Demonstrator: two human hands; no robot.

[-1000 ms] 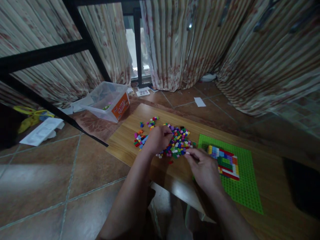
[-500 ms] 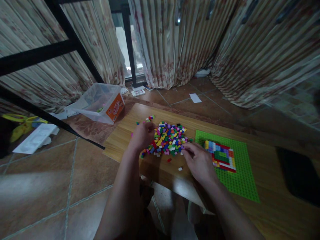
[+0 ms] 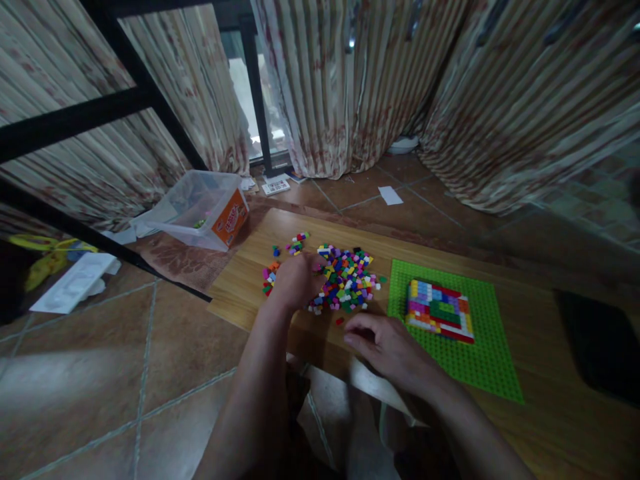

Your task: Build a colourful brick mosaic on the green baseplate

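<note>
A heap of small colourful toy bricks (image 3: 350,270) lies on the wooden table. My left hand (image 3: 297,280) reaches over the left side of the heap, its fingers pointing right among the bricks; the back of the hand mostly hides them. Just below the heap, my right hand (image 3: 383,343) is closed, with thumb and forefinger curled together low over the table. What they hold, if anything, is not visible. A lone red brick (image 3: 339,321) lies just beyond its fingertips. To its right, a multicoloured brick build (image 3: 440,310) sits on a green baseplate (image 3: 480,373).
Smaller brick clusters (image 3: 299,243) lie left of the heap. A dark flat object (image 3: 595,343) rests at the table's right. On the floor stand a clear plastic bin (image 3: 200,207) and a white tray (image 3: 73,283). A black metal frame (image 3: 165,117) crosses the left side.
My left hand has moved right, further over the heap, uncovering bricks on its left. My right hand has drawn back toward the near edge, where a white brick lay; that brick is now out of sight.
</note>
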